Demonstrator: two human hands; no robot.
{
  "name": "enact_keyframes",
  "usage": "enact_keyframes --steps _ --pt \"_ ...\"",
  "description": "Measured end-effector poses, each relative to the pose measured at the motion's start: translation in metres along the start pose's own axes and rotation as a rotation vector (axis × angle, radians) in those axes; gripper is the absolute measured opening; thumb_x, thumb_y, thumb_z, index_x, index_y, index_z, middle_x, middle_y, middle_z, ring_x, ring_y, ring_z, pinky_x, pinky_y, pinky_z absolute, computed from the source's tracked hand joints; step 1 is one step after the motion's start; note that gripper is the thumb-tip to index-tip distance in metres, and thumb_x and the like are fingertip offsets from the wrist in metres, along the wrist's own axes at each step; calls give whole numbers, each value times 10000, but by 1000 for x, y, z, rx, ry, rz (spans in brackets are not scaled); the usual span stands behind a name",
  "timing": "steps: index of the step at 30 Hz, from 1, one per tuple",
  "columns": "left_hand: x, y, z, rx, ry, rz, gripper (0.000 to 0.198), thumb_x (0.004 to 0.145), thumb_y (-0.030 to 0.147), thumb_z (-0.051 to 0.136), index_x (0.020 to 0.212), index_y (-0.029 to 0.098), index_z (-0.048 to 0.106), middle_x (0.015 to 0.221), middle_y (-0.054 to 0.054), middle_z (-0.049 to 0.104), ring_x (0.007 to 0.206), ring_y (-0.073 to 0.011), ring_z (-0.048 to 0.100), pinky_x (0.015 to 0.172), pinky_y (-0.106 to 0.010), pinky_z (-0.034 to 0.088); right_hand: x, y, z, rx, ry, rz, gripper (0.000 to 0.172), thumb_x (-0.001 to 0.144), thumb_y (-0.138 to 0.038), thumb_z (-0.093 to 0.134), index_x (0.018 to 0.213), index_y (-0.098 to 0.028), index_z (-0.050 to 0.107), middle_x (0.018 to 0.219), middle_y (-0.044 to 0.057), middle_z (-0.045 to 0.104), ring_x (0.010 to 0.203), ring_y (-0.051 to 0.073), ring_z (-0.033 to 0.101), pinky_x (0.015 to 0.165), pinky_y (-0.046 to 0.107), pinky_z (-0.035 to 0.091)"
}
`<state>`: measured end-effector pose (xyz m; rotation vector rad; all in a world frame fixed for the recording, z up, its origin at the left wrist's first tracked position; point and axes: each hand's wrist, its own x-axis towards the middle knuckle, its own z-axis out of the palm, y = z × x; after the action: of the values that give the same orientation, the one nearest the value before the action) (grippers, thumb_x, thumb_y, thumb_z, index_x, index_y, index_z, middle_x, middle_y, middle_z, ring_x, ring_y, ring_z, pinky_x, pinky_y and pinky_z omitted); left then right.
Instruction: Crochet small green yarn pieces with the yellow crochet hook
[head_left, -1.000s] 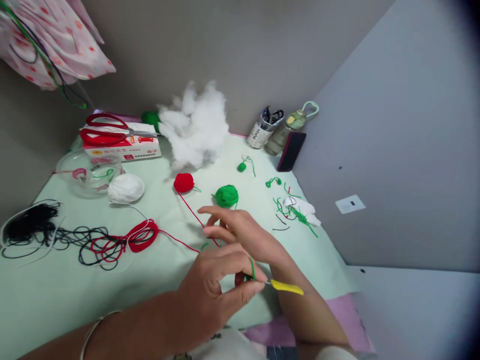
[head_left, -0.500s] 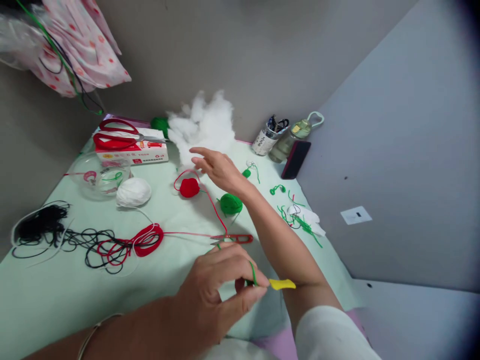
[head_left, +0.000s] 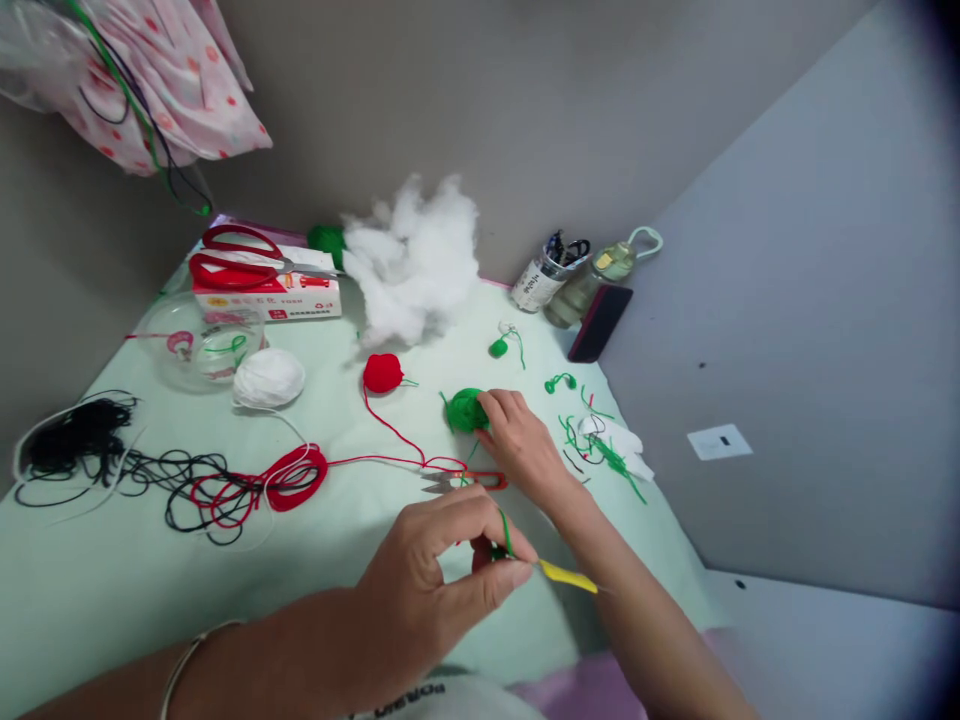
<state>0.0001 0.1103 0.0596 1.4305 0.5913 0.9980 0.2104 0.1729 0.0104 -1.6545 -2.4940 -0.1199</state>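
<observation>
In the head view, my left hand pinches a thin yellow-handled crochet hook between thumb and forefinger, its handle pointing right. Green yarn loops over the forefinger, and more green shows inside the curled fingers, where its shape is hidden. Farther out, my right hand has its fingers closed on the right side of a green yarn ball. Small orange-handled snips lie between my two hands. A red yarn ball sits to the left of the green one, its strand running toward the snips.
White stuffing is heaped against the wall. Red scissors rest on a box beside a clear bowl. White yarn and tangled black cord lie left. A pen cup, bottle and phone stand right.
My right hand has drawn back from near the red ball and stuffing to the green yarn ball. The red strand now lies lower on the table. My left hand keeps its pinch.
</observation>
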Motion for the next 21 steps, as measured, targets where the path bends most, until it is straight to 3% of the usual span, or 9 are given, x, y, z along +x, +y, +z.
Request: enact_keyframes --steps 3,9,21 --pt "-3 -4 3 -32 9 -20 68 884 168 706 828 184 742 721 9 658 678 -125 591 702 -257 489 -2 -4 12 2 24 -4 464 911 -61 549 1358 -180 512 1242 179 634 1133 339 602 910 514 627" --pt "-3 -5 5 -27 -13 -62 68 876 184 709 814 183 738 727 3 671 684 -134 590 711 -272 487 -4 9 12 59 40 -121 594 937 -20 466 1503 -194 412 1368 188 586 1226 320 567 931 505 640" --pt "4 -1 0 -9 -32 -100 96 868 203 708 773 188 701 722 -10 703 687 -153 609 721 -299 502 18 23 19 170 118 -55 423 911 -113 547 1321 -178 626 1137 163 690 1043 299 635 880 479 616"
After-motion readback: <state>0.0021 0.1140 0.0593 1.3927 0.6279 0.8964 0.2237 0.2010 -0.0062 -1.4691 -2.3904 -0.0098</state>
